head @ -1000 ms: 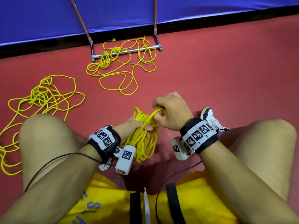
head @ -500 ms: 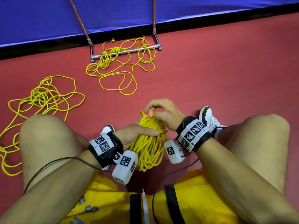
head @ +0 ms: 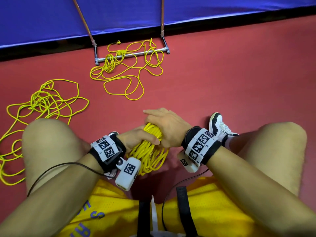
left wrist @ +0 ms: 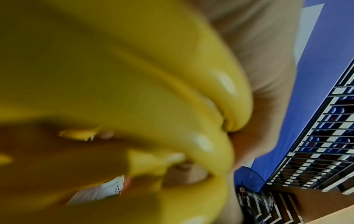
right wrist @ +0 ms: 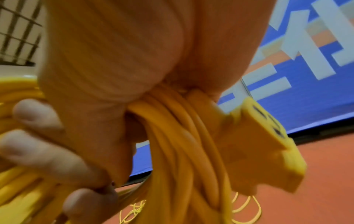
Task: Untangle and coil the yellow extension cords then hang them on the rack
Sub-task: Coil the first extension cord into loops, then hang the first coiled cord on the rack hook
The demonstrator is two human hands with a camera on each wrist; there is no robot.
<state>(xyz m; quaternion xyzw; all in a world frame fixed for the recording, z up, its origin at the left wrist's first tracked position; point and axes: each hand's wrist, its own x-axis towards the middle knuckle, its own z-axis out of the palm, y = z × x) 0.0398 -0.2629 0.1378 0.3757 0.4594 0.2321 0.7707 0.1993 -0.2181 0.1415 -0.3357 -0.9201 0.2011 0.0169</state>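
The coiled yellow extension cord (head: 150,151) has a smooth, glossy plastic jacket, and its socket end (right wrist: 256,145) is matt moulded plastic. The rack (head: 133,54) is shiny metal tubing on a matt red floor (head: 222,82).

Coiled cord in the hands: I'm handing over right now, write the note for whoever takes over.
Left hand: grips the coiled cord at mid-bundle.
Right hand: wrapped over the coil's top; its socket end sticks out beside that grip.
Done: one cord coiled, not yet hung.
Left: a tangled cord lies across the rack's base bar; another loose cord lies on the floor to the left. Hang this coil, then untangle, coil and hang both.
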